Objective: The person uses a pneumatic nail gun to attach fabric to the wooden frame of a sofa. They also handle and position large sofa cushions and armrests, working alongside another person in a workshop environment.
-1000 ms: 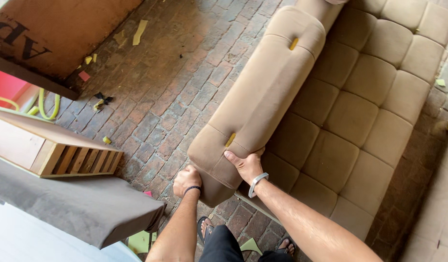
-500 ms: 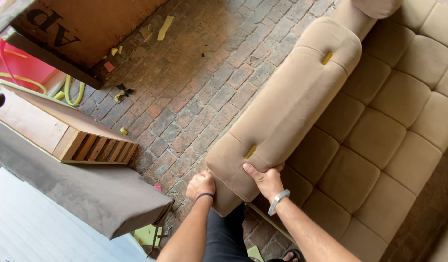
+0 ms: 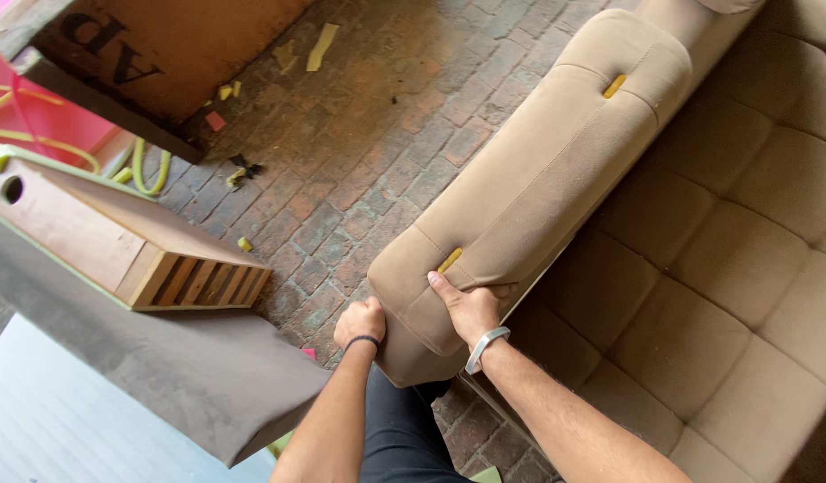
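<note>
A long tan upholstered sofa arm [image 3: 538, 179] lies along the edge of a tufted tan sofa seat [image 3: 735, 259]. My right hand [image 3: 467, 309], with a silver bracelet on the wrist, grips the near end of the arm, its thumb pressed beside a yellow tag [image 3: 449, 260]. My left hand [image 3: 361, 324], wearing a black wristband, is curled against the lower left corner of the same end. A second yellow tag [image 3: 614, 86] shows farther up the arm.
Brick floor [image 3: 377, 152] with yellow foam scraps [image 3: 322, 46]. A wooden slatted frame [image 3: 118, 237] lies at left above a grey fabric-covered panel [image 3: 181, 376]. A brown cardboard box [image 3: 154, 54] sits at top left over a pink surface.
The view has drawn closer and shifted; the sofa arm's near end sits lower right in frame. Both hands stay on the end, the right thumb now beside the yellow tag.
</note>
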The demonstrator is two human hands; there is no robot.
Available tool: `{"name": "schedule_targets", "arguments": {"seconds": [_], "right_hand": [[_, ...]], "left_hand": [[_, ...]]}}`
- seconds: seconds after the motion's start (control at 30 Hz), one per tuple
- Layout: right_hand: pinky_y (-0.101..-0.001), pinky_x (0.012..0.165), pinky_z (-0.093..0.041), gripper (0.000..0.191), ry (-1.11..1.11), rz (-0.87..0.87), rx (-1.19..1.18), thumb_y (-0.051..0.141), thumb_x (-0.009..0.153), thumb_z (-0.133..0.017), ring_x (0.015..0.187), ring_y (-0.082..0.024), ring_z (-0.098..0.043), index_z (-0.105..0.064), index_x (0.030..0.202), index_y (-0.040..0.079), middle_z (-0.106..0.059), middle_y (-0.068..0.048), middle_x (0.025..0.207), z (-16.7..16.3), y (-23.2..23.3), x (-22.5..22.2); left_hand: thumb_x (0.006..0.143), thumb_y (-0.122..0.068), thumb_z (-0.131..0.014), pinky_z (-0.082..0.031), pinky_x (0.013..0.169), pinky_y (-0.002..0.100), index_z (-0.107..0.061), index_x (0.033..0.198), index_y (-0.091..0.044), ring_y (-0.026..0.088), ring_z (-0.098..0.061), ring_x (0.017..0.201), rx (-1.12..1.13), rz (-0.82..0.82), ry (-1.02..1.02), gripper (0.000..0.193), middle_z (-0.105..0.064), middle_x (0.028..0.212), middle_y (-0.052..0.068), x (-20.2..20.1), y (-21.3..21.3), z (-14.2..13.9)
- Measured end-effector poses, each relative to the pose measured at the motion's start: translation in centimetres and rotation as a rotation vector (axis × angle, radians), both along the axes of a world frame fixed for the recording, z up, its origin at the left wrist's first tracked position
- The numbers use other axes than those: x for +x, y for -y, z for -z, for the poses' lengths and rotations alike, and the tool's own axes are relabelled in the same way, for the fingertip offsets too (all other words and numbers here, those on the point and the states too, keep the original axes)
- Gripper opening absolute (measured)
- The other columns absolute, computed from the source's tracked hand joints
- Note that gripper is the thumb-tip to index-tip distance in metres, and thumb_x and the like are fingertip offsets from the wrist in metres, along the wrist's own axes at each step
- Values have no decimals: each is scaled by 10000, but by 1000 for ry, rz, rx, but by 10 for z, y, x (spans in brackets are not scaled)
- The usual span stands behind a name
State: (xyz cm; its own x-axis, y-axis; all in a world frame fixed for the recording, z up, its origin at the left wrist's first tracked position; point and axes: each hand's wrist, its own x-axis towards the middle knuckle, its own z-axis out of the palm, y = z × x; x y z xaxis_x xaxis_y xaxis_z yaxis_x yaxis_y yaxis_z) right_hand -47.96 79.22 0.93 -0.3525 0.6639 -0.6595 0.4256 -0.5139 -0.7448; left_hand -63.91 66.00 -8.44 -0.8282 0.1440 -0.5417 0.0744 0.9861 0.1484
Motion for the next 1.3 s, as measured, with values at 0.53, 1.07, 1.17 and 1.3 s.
{"name": "schedule_targets", "arguments": {"seconds": [0.53, 1.07, 1.17, 1.3], "right_hand": [[-409, 1127, -438, 1518, 117, -48, 47, 539, 731, -856, 1450, -416, -378, 263, 1459, -184, 1, -432, 1583, 7, -21, -257], [-406, 1190, -345, 961, -8, -892, 341, 570, 806, -729, 1470, -296, -423, -426, 1553, 46, -466, -176, 1583, 44, -79, -281], [-399, 1137, -421, 765, 198, -860, 689, 508, 812, -750, 1380, -313, -507, -543, 1447, 136, -552, -145, 1477, 43, -112, -154], [-611, 1169, -407, 685, 1268, -906, 511, 673, 852, -680, 1419, -323, -524, -704, 1324, 178, -651, -108, 1438, 23, -149, 16]], "left_hand": [[896, -437, -432, -484, 1042, 469, -741, 1203, -64, 366, -642, 1242, 52, -1, 93, 574, -683, 1292, 219, -256, -15, 66], [831, -585, -753, 30, 1099, 808, 220, 1616, -358, 449, 222, 1548, -347, 640, -19, 1271, 294, 1685, 139, -228, -2, 37], [751, -605, -832, -1, 1108, 798, 254, 1618, -336, 449, 204, 1555, -401, 622, 9, 1416, 327, 1685, 167, -246, -4, 54], [752, -571, -857, -35, 1136, 767, 266, 1598, -344, 421, 209, 1567, -417, 587, 65, 1425, 336, 1685, 153, -265, -9, 59]]}}
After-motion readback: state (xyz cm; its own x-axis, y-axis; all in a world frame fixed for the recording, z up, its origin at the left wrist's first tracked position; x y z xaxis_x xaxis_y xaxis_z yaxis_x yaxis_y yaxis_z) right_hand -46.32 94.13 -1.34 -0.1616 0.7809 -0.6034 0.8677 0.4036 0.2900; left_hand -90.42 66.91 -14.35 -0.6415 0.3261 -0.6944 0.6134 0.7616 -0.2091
